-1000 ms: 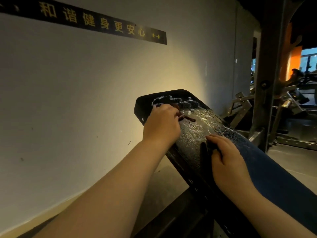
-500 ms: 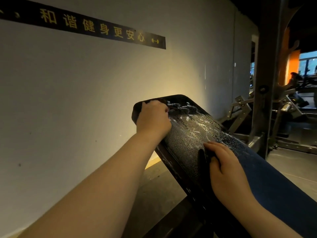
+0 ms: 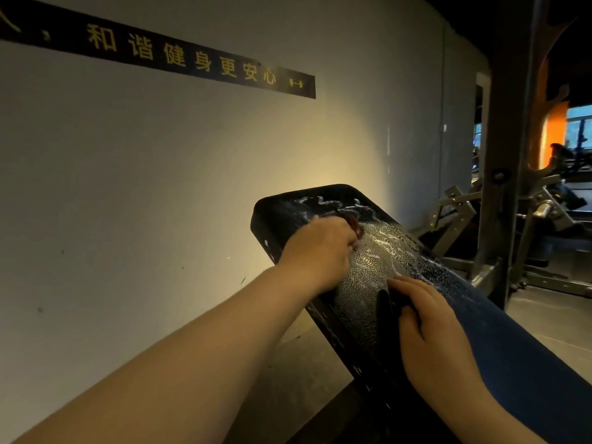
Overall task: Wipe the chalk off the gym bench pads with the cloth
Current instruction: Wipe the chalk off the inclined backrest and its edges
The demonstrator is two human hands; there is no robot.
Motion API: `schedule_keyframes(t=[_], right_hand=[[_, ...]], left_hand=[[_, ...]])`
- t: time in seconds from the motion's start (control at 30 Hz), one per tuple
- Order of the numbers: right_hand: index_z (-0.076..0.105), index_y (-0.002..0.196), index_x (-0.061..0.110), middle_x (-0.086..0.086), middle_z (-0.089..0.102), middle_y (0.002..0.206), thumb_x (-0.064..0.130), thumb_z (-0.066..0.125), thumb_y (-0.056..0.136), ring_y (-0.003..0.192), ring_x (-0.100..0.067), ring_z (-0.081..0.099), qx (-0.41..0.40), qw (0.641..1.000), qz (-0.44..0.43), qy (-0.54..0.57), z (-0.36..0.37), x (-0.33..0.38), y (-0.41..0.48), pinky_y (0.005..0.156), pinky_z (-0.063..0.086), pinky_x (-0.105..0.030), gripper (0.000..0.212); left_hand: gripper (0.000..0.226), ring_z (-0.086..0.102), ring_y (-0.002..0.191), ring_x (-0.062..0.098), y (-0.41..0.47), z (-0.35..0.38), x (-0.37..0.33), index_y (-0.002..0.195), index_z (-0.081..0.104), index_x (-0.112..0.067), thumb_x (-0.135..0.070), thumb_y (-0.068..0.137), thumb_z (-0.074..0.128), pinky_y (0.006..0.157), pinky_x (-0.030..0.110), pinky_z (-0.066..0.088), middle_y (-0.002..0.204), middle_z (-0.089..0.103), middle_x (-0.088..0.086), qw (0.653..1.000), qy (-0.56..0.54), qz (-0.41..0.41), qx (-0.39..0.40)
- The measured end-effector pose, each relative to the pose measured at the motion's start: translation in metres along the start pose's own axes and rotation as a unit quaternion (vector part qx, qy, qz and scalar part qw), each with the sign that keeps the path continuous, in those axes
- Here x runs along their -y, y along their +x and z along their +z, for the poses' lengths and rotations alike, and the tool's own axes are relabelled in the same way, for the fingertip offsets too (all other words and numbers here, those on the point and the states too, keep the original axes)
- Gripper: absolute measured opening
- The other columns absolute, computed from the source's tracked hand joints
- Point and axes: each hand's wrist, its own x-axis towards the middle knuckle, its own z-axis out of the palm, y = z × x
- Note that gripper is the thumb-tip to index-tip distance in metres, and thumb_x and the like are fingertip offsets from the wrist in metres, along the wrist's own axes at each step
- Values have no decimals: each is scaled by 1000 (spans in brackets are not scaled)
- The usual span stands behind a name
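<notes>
Black bench pad (image 3: 368,283) slants from centre to lower right. Left hand (image 3: 317,251) at centre, fingers clamped on reddish cloth (image 3: 356,226) against pad's upper end. Right hand (image 3: 429,322) lower, fingers curled round dark object (image 3: 384,299). Chalk streaks (image 3: 333,203) above cloth

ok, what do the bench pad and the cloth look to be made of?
Bench pad: probably black vinyl or faux leather with a semi-gloss finish. Its pebbled grain catches the light, and white chalk smears sit on the surface.
Cloth: seems a soft, matte, dark-red fabric. Only a crumpled edge shows past the left hand, so the weave is unclear.
</notes>
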Motion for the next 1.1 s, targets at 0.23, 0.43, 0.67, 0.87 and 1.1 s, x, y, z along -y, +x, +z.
schedule_keyframes(t=[0.23, 0.43, 0.67, 0.87, 1.1], right_hand=[[60, 134, 26, 16, 49, 140, 1, 47, 99, 126, 6, 35, 1, 1000, -3, 4, -1, 1, 0, 103, 23, -12, 45], [58, 135, 27, 14, 50, 142, 1, 47, 98, 129, 2, 37, 2, 1000, 3, -2, -2, 1, 0, 106, 26, -19, 47], [58, 136, 24, 14, 50, 140, 2, 46, 99, 130, -3, 41, 4, 1000, 9, 6, -1, 3, -2, 109, 30, -23, 45], [56, 124, 35, 31, 50, 113, -3, 48, 95, 107, 27, 40, -21, 999, 6, 26, -3, 12, -1, 87, 30, 5, 48], [54, 137, 25, 18, 47, 127, 3, 45, 99, 119, 5, 40, -17, 999, 42, 25, -2, 8, -6, 96, 28, -9, 45]], left_hand=[[27, 52, 119, 34, 35, -21, 41, 118, 69, -15, -15, 94, 56, 111, 46, 37, 122, 58, 7, 980, 57, -176, -68], [28, 59, 108, 18, 5, 6, -12, 121, 69, -30, -24, 96, 58, 92, 41, 54, 124, 61, -7, 998, -4, 38, 59], [24, 59, 112, 29, 22, -2, 7, 117, 69, -20, -22, 96, 58, 88, 41, 52, 120, 61, 4, 993, 22, -115, -20], [29, 54, 118, 23, -26, 15, -46, 124, 66, -27, -23, 97, 56, 98, 41, 49, 131, 57, -2, 995, -26, 54, 81], [30, 42, 131, 28, -16, -3, -23, 128, 63, -17, -22, 101, 49, 113, 44, 32, 136, 53, 2, 995, -10, -99, 1]])
